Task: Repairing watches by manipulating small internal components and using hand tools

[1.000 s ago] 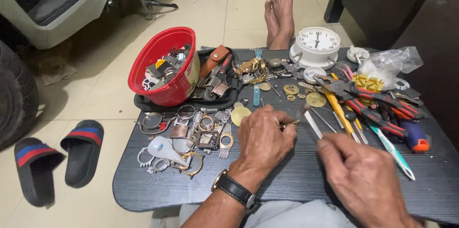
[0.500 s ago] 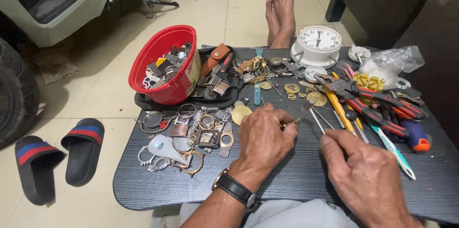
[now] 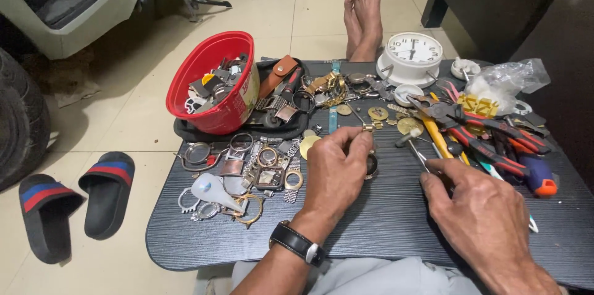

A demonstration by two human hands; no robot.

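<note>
A low dark counter with a fine ribbed grain stands on a pale tiled floor, crowded with watch parts and hand tools. Two black sandals with red and blue stripes lie on the tiles to the left, near a dark tyre; a pair of bare feet rests beyond the far edge of the counter.

Since half a second ago, the left hand has stayed put over the middle of the counter while the right hand has drawn slightly nearer to it; the clutter has not shifted.

The left hand, with a black watch strapped at the wrist, pinches a small round metal watch case between curled fingers just above the counter. The right hand is closed on slim metal tweezers, whose tips point up and to the left, towards the watch case.

A glossy red plastic bowl of metal scraps sits tilted at the back left. A round white alarm clock stands at the far edge, red-handled pliers and a crumpled clear plastic bag lie to the right, and loose watch cases and straps are scattered left of the hands.
</note>
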